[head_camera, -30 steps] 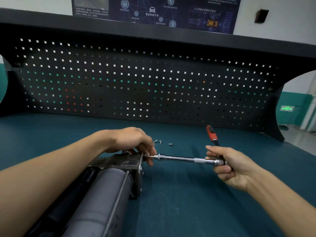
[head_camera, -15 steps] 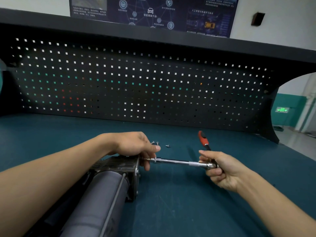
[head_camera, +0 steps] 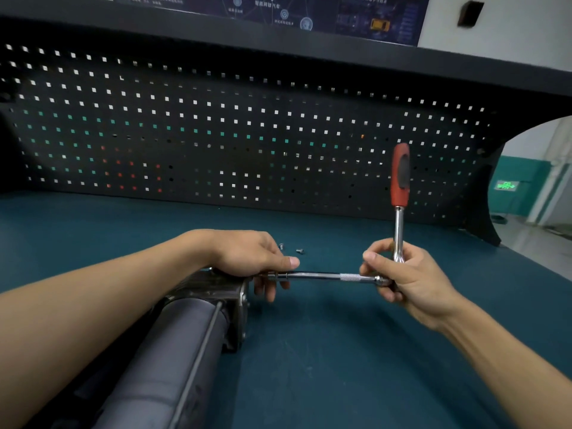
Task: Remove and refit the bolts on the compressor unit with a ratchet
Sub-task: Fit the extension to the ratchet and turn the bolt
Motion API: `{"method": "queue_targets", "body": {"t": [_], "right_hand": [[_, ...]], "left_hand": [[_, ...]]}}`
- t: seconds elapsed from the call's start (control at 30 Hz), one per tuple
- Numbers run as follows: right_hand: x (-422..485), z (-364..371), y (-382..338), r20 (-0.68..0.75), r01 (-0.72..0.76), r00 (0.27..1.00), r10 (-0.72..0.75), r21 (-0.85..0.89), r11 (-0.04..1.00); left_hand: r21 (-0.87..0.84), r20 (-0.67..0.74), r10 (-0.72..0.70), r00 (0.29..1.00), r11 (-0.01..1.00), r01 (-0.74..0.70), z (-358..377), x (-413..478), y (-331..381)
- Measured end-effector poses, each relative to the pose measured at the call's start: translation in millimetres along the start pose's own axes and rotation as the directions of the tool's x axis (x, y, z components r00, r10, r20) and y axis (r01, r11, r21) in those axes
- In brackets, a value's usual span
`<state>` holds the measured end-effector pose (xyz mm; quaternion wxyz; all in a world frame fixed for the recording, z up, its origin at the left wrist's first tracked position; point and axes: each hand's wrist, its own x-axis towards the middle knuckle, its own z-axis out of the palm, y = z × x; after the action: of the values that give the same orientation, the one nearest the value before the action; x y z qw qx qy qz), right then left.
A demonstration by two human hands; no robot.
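The compressor unit (head_camera: 185, 335) is lying on its side on the teal bench (head_camera: 340, 382), at the lower left of the view. Its grey cylinder is running toward the camera and its metal end plate (head_camera: 243, 305) is facing right.

The ratchet (head_camera: 399, 218) is standing with its red handle pointing straight up. A steel extension bar (head_camera: 325, 276) is running level from the ratchet's head leftward to the end plate.

The left hand (head_camera: 247, 255) is resting on top of the compressor's end. Its fingers (head_camera: 269, 289) are curling round the tip of the extension bar where it is meeting the plate, with the thumb lying along the top. Whatever bolt the bar is sitting on is hidden under them.

The right hand (head_camera: 405, 277) is gripping the ratchet at its head, its fingers (head_camera: 387, 292) clamped round the lower shaft and the joint with the bar.

Two small loose bolts (head_camera: 299, 251) are lying on the bench just behind the left hand, slightly apart from each other.

A black pegboard (head_camera: 216, 134) is rising along the back edge of the bench, and a dark poster (head_camera: 278, 10) is hanging on the wall above it.
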<state>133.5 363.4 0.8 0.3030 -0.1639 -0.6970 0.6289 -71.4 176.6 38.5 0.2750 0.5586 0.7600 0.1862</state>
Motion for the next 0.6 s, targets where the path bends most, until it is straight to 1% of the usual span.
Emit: {"method": "queue_targets", "body": {"t": [0.07, 0.13, 0.23, 0.33, 0.43, 0.5, 0.6], "right_hand": [[-1.8, 0.2, 3.5, 0.001, 0.071, 0.997, -0.071, -0.022, 0.997], [-2.7, 0.6, 6.2, 0.017, 0.129, 0.992, -0.128, -0.087, 0.988], [-4.0, 1.3, 10.1, 0.053, 0.167, 0.986, -0.159, -0.217, 0.962], [-4.0, 2.1, 12.0, 0.056, 0.182, 0.983, -0.173, -0.296, 0.938], [-3.8, 4.2, 9.4, 0.003, 0.132, 0.99, -0.14, -0.349, 0.928], [-4.4, 7.6, 5.9, -0.045, 0.058, 0.996, -0.076, -0.31, 0.949], [-2.6, 11.9, -0.6, -0.138, -0.09, 0.989, 0.061, -0.211, 0.973]], "left_hand": [[-0.001, 0.03, 0.04, 0.999, 0.999, -0.04, 3.7, 2.8, 2.2], [0.004, 0.053, 0.065, 0.996, 0.998, -0.066, 6.6, 4.0, 3.4], [0.007, 0.042, 0.1, 0.994, 0.995, -0.1, 7.1, 3.4, 4.1], [-0.009, 0.018, 0.111, 0.994, 0.994, -0.111, 8.3, 2.7, 4.8], [-0.023, 0.003, 0.113, 0.994, 0.993, -0.113, 9.3, 3.4, 3.0], [-0.034, 0.0, 0.116, 0.993, 0.993, -0.115, 9.1, 3.7, 0.7], [-0.048, 0.0, 0.129, 0.992, 0.991, -0.128, 8.5, 3.5, -0.8]]}}
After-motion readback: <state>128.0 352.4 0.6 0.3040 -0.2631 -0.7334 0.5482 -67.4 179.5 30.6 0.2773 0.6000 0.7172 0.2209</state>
